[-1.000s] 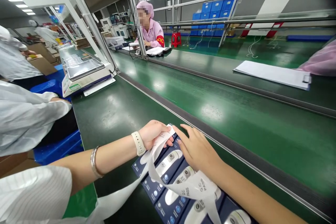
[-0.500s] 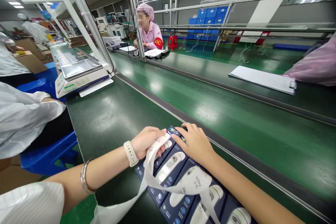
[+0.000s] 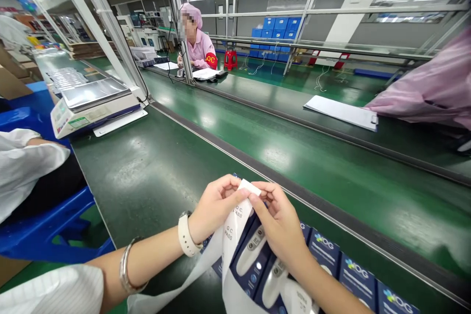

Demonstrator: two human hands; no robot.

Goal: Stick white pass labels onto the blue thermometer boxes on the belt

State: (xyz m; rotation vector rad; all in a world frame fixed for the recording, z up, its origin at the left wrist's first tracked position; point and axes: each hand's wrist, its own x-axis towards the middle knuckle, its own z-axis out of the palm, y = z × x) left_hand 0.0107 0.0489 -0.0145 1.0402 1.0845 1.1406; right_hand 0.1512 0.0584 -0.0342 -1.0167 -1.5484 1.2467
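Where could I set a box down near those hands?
Green conveyor belt shows between the digital scale and the left hand; the right hand, navy boxes and QC PASS label strip crowd the area below.

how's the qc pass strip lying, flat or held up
Held up: the left hand and right hand pinch the top of the white QC PASS strip, which hangs over the navy packs.
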